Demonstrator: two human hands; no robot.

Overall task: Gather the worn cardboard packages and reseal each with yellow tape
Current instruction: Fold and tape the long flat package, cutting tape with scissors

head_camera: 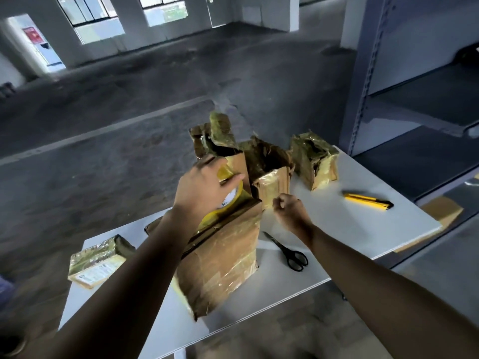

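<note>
A large worn cardboard package [223, 260] stands at the middle of the white table [350, 229]. A yellow tape roll [229, 199] sits tilted on its top. My left hand [202, 187] lies over the roll, gripping its rim between thumb and fingers. My right hand [287, 208] is curled into a fist just right of the package's top corner; nothing shows in it. Behind stand a torn open package [217, 136] and a smaller box [273, 186]. Another torn package [313, 159] sits at the right, and a flat taped one [96, 260] lies at the left edge.
Black scissors [290, 252] lie on the table right of the large package. A yellow utility knife [368, 200] lies further right. Grey metal shelving [414, 99] stands close on the right, with a cardboard piece [440, 211] on a lower shelf. Bare concrete floor lies beyond.
</note>
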